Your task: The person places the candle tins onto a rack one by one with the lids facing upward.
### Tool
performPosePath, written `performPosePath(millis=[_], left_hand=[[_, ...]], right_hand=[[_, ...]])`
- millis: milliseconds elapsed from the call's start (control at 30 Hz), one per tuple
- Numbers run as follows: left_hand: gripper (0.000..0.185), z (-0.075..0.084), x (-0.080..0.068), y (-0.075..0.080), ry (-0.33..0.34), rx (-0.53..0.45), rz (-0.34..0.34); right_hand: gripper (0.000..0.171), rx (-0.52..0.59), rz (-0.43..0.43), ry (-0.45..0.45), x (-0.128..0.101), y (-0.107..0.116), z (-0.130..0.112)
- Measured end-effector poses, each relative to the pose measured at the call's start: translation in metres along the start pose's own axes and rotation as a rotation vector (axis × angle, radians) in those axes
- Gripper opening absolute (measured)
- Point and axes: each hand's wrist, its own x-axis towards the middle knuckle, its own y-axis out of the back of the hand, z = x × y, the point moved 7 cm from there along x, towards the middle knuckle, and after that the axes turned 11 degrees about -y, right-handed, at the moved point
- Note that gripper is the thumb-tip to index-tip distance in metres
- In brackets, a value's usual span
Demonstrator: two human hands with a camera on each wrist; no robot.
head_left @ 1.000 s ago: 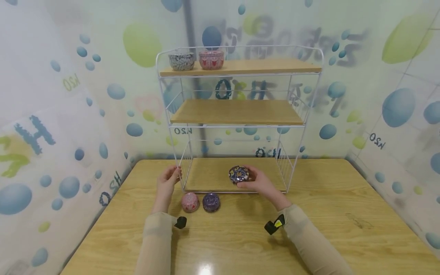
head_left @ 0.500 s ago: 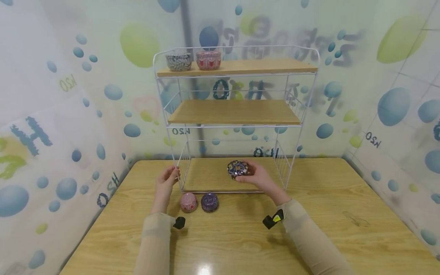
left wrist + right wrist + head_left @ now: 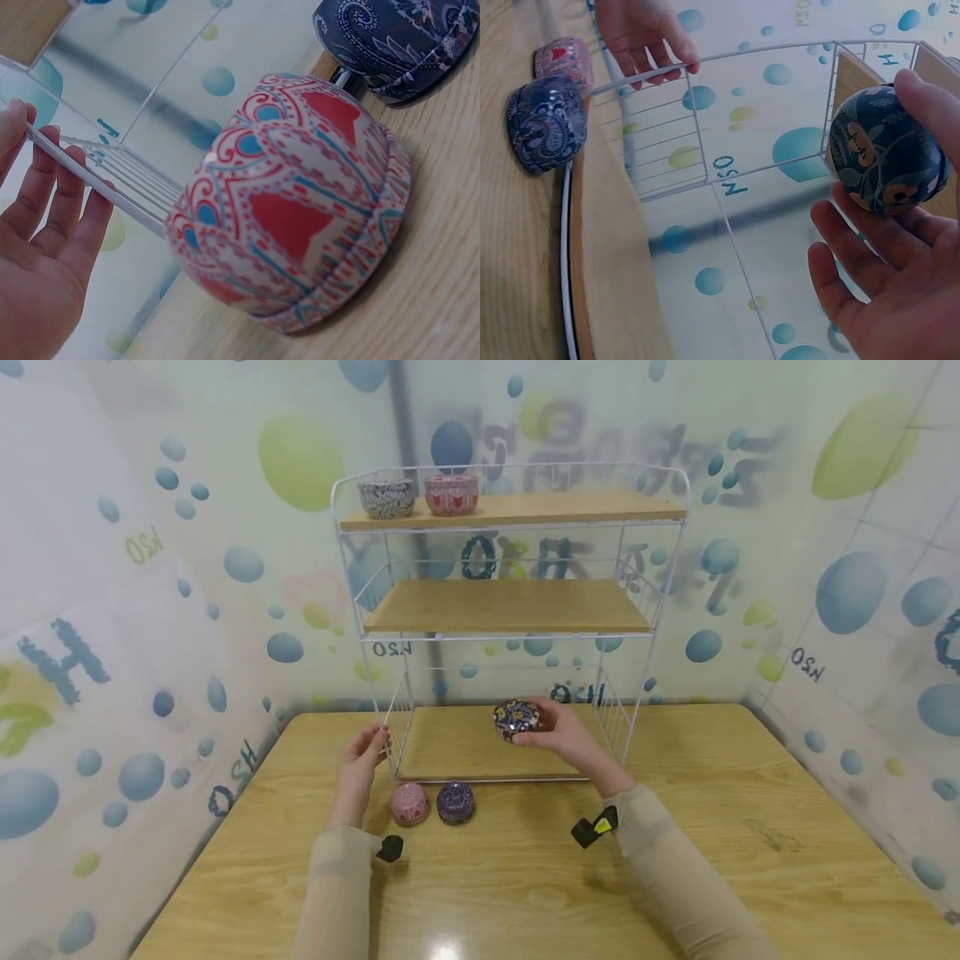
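Head view: right hand (image 3: pixel 564 737) curled round dark floral tin (image 3: pixel 516 719), lid seemingly facing left.

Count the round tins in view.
5: two on the rack's top shelf, grey and red; two on the table, pink and purple; one dark floral tin in the right hand.

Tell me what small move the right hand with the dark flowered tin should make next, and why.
Probably lift the tin up toward a shelf of the rack. The right hand holds it above the bottom board, two tins already sit on the top shelf, and the left hand steadies the rack's front post.
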Motion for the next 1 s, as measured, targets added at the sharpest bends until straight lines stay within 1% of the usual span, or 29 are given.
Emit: performPosePath(millis=[133,300,400,633,833,1000], left_hand=[[0.024,-0.003,0.001,0.001,0.001,0.005,0.001],[0.028,-0.02,0.007,0.005,0.009,-0.017,0.007],[0.029,-0.027,0.009,0.007,0.001,-0.023,0.018],[0.021,-0.026,0.007,0.011,-0.049,-0.023,0.043],[0.013,-0.026,0.006,0.011,-0.045,-0.029,0.056],[0.015,-0.025,0.007,0.01,-0.042,-0.024,0.048]], right_hand=[[0.064,0.0,0.007,0.02,0.0,0.004,-0.008],[0.066,-0.011,0.007,0.021,-0.003,0.01,-0.017],[0.067,-0.013,0.007,0.015,-0.004,0.014,-0.02],[0.066,-0.03,0.009,0.01,-0.004,0.018,-0.03],[0.066,-0.011,-0.001,0.023,-0.003,0.02,-0.039],[0.068,0.0,-0.009,0.036,-0.003,0.022,-0.048]])
